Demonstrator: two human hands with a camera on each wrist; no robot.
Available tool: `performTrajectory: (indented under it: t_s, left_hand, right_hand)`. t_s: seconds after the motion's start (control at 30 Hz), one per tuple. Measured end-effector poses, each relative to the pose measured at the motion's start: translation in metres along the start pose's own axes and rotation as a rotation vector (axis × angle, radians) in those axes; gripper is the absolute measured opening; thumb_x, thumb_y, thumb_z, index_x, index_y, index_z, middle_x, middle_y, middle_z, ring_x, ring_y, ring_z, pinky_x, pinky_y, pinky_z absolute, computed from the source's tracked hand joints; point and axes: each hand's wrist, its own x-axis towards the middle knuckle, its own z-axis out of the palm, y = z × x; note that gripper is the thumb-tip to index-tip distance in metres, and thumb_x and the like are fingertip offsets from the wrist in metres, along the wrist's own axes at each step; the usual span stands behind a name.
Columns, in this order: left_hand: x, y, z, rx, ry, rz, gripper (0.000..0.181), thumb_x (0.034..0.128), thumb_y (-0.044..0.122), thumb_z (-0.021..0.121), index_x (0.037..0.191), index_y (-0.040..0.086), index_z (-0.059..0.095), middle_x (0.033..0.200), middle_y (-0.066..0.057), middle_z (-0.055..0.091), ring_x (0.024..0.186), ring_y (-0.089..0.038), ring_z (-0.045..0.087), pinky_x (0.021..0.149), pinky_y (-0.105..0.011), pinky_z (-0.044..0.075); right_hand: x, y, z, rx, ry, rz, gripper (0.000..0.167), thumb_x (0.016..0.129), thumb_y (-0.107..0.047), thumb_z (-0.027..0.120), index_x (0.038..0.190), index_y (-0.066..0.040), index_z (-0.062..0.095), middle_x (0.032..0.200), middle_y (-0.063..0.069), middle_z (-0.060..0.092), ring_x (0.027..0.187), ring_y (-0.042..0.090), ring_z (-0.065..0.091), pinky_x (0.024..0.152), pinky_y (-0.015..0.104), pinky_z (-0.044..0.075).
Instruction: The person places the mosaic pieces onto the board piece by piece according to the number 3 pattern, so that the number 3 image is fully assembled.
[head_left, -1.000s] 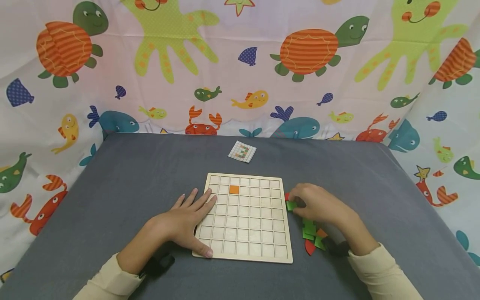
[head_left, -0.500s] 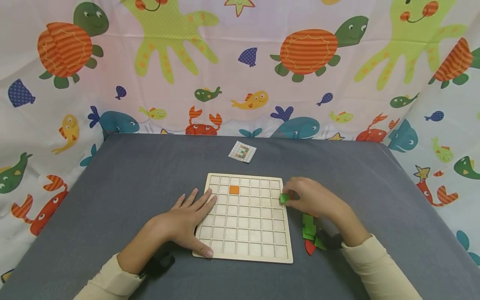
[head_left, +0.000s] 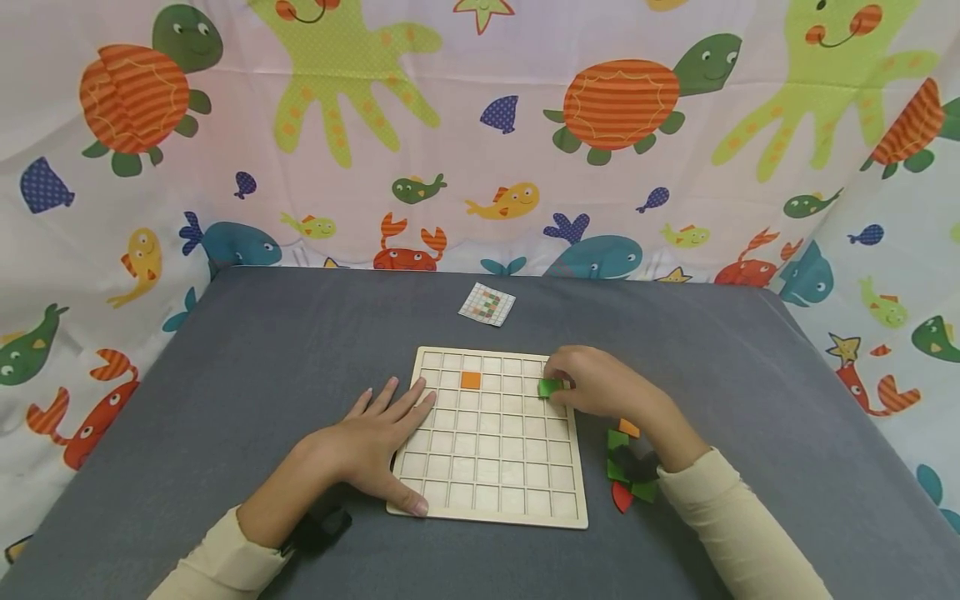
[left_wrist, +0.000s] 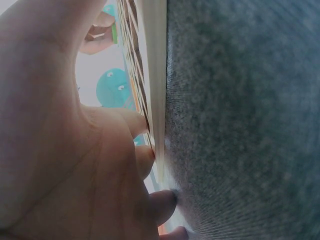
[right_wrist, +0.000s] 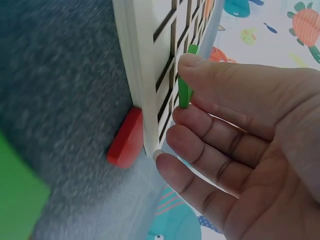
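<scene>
A wooden grid board (head_left: 487, 450) lies on the grey cloth, with one orange square tile (head_left: 470, 381) in a cell of its second row. My left hand (head_left: 367, 446) rests spread over the board's left edge, thumb at the lower corner and fingers straight. Between thumb and fingers my right hand (head_left: 603, 383) pinches a green square tile (right_wrist: 186, 85), held over the upper right cells. In the right wrist view a red tile (right_wrist: 127, 137) lies on the cloth beside the board, below the right hand. The left wrist view shows the left fingers along the board's edge (left_wrist: 155, 75).
Right of the board lies a loose pile of green tiles (head_left: 617, 440) with an orange tile (head_left: 628, 428) and a red rounded tile (head_left: 622, 497). Behind the board is a small printed pattern card (head_left: 487, 304). A sea-animal curtain (head_left: 450, 233) surrounds the table.
My right hand has picked up the green tile from beside the board and carried it left and away from me over the upper right cells. The left hand stays in place.
</scene>
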Motion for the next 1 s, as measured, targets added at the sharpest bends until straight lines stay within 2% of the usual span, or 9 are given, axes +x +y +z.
performTrajectory:
  t_s: [0.23, 0.43, 0.63, 0.8, 1.0]
  left_hand:
    - [0.000, 0.000, 0.001, -0.001, -0.003, -0.003, 0.138, 0.0615, 0.086, 0.071, 0.163, 0.017, 0.007, 0.168, -0.007, -0.002, 0.150, -0.040, -0.008, 0.115, -0.064, 0.000]
    - [0.001, 0.000, 0.000, -0.005, -0.004, -0.002, 0.138, 0.0623, 0.085, 0.071, 0.163, 0.017, 0.007, 0.168, -0.007, -0.002, 0.150, -0.040, -0.008, 0.115, -0.064, 0.001]
    - [0.002, 0.002, 0.000, -0.009, 0.002, 0.005, 0.137, 0.0636, 0.083, 0.073, 0.163, 0.016, 0.008, 0.168, -0.007, -0.002, 0.150, -0.041, -0.008, 0.115, -0.065, 0.001]
    - [0.002, 0.001, 0.000, -0.006, 0.005, 0.010, 0.136, 0.0640, 0.082, 0.073, 0.163, 0.015, 0.007, 0.168, -0.008, -0.003, 0.150, -0.042, -0.008, 0.115, -0.065, 0.000]
    - [0.000, 0.001, -0.001, -0.009, -0.003, 0.006, 0.136, 0.0642, 0.082, 0.073, 0.163, 0.015, 0.007, 0.168, -0.009, -0.003, 0.150, -0.042, -0.008, 0.115, -0.065, 0.001]
  right_hand:
    - [0.013, -0.003, 0.005, 0.005, -0.010, -0.025, 0.014, 0.085, -0.010, 0.081, 0.091, -0.009, 0.068, 0.081, 0.001, 0.053, 0.075, 0.014, 0.045, 0.066, 0.034, 0.038]
    - [0.023, -0.004, 0.007, 0.020, -0.023, -0.052, 0.019, 0.085, -0.010, 0.081, 0.083, -0.012, 0.063, 0.075, 0.002, 0.046, 0.072, 0.014, 0.041, 0.064, 0.033, 0.034]
    - [0.031, -0.010, 0.007, 0.007, -0.031, -0.070, 0.018, 0.086, -0.011, 0.081, 0.083, -0.012, 0.063, 0.076, 0.002, 0.047, 0.073, 0.014, 0.042, 0.064, 0.032, 0.034]
    - [0.038, -0.014, 0.009, -0.003, -0.032, -0.103, 0.027, 0.087, -0.014, 0.081, 0.075, -0.015, 0.056, 0.073, -0.001, 0.042, 0.070, 0.013, 0.039, 0.063, 0.031, 0.032]
    - [0.045, -0.020, 0.012, 0.025, -0.047, -0.106, 0.018, 0.088, -0.012, 0.079, 0.081, -0.013, 0.062, 0.075, 0.004, 0.048, 0.072, 0.013, 0.040, 0.063, 0.031, 0.033]
